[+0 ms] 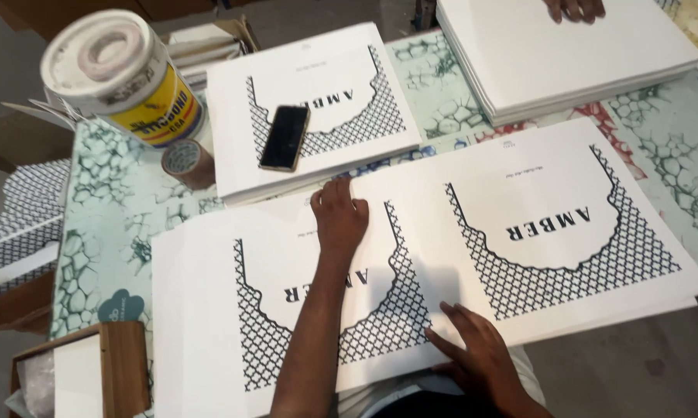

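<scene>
A large white printed sheet (209, 310) with a black lattice pattern lies in front of me, overlapping a second printed sheet (550, 232) to its right. My left hand (338, 215) presses flat on the far edge of the near sheet, fingers bent. Spread flat, my right hand (476, 348) rests on the near edge where the two sheets overlap. Neither hand holds anything.
A stack of printed sheets (240, 108) with a black phone (284, 137) on it lies at the back. A glue tub (124, 73), a tape roll (186, 161), and a pile of plain white boards (565, 54) stand farther back. Another person's hand (573, 9) touches that pile.
</scene>
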